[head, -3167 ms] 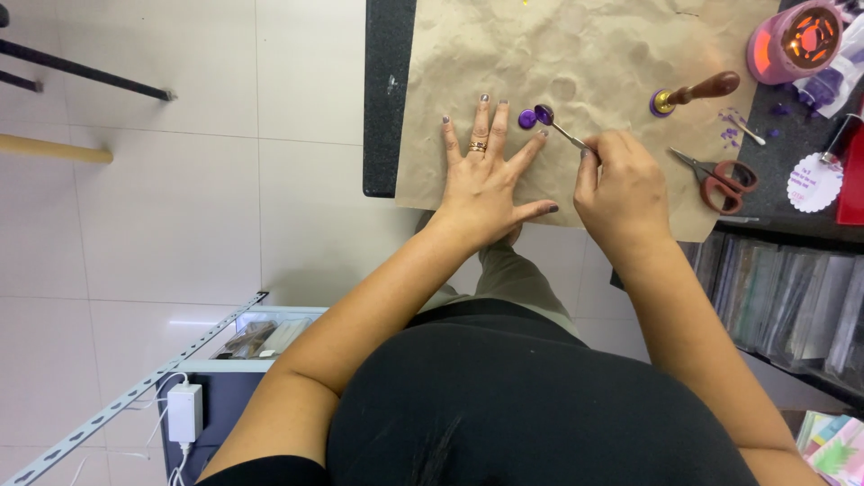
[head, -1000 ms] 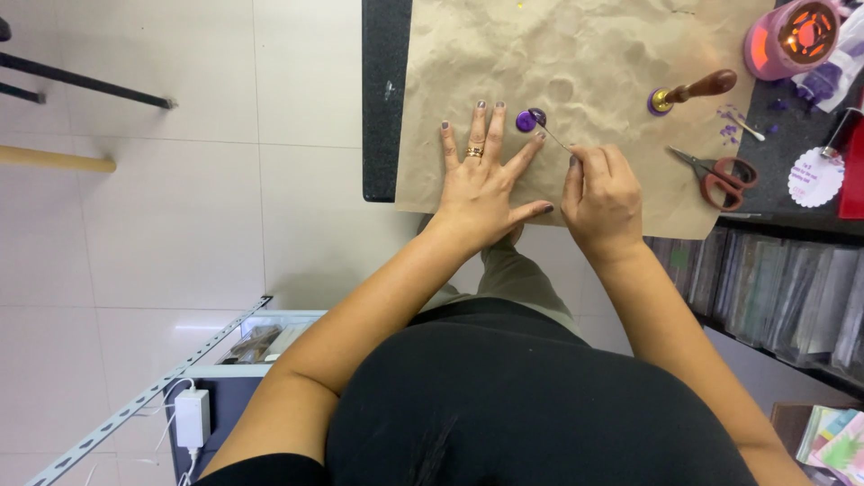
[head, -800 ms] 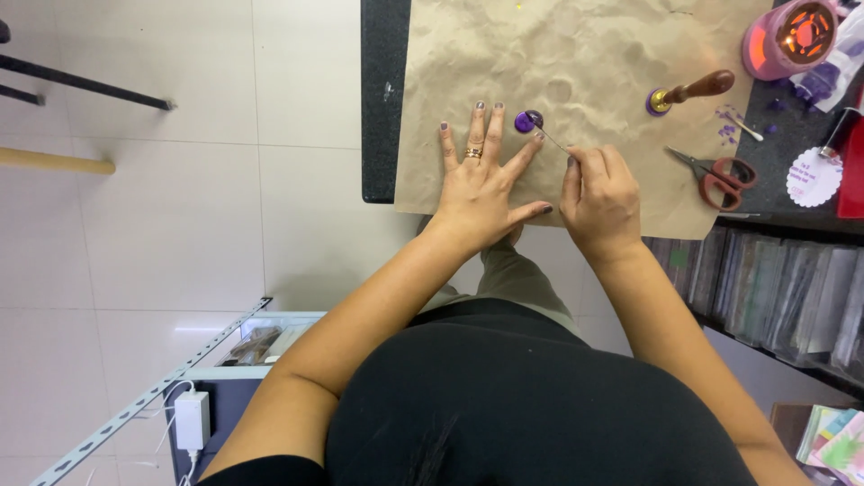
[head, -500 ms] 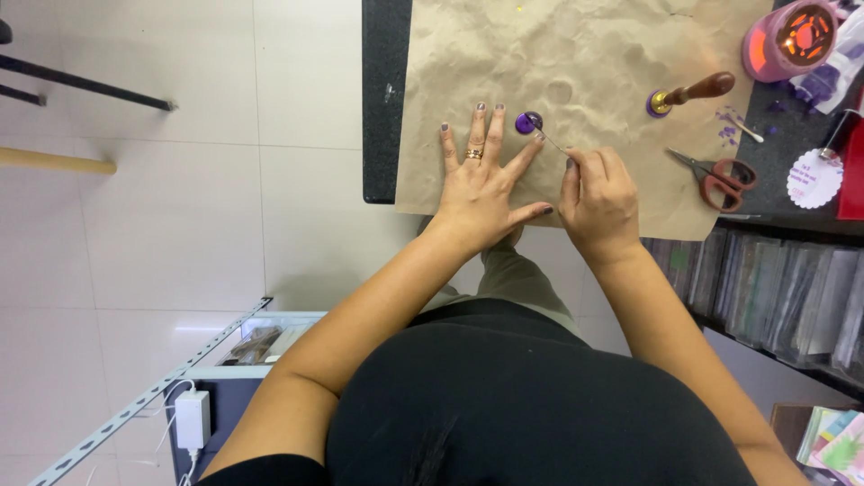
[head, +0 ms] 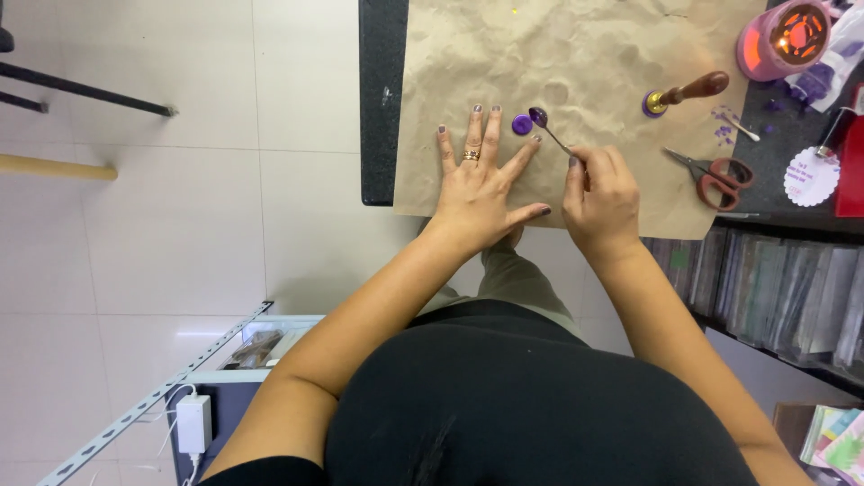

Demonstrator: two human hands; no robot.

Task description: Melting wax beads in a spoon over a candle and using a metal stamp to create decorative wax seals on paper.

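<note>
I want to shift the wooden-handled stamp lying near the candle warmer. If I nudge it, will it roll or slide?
The stamp lies on its side on the brown paper, so its round handle would probably roll rather than slide. Its brass-coloured head looks heavier than the wood, so it may pivot around that end. The crinkled paper would likely slow it.

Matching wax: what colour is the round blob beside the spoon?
Purple round wax blob, clearest in the head view.

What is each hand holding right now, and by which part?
The right hand pinches a small spoon by the near end of its thin handle; its purple-coated bowl lies beside a purple wax disc. The left hand holds nothing, pressed flat on the brown paper.
</note>
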